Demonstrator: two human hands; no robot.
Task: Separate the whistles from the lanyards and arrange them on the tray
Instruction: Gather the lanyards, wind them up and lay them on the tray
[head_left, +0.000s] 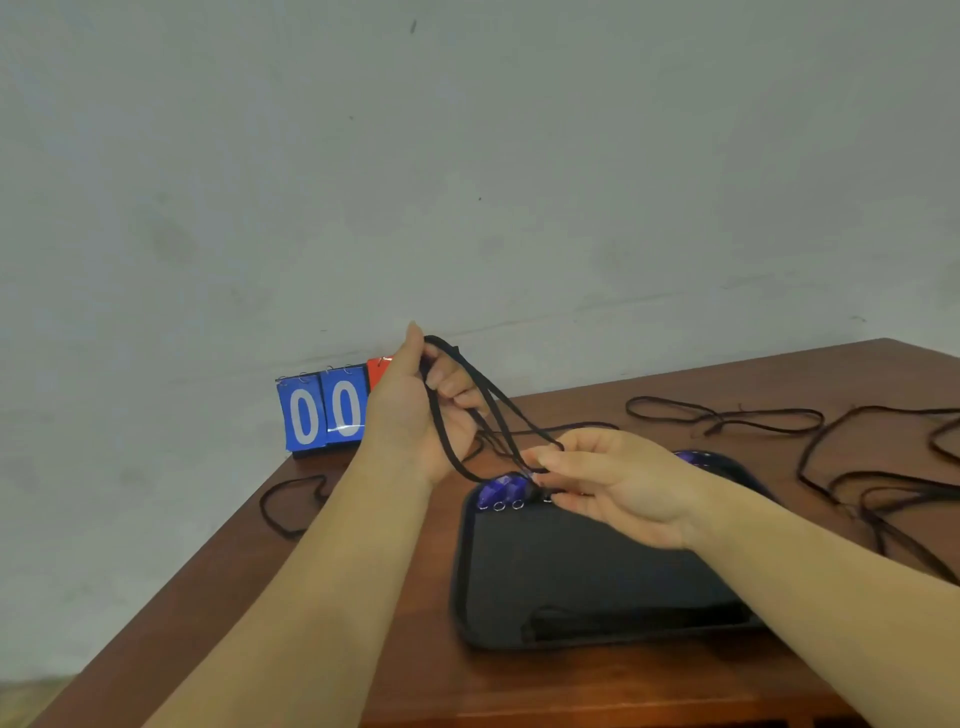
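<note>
The left hand (415, 410) keeps a closed grip on the raised lanyard (444, 441). The right hand (618, 483) pinches its lower end over the tray's (571, 582) far corner, just beside the whistles (498, 491) lying there. A jerk at release could likely scatter them, or slack cord could snag their rings. Loose cords (727, 415) sprawl across the tabletop (571, 686), and a scoreboard (322, 410) stands behind.
</note>
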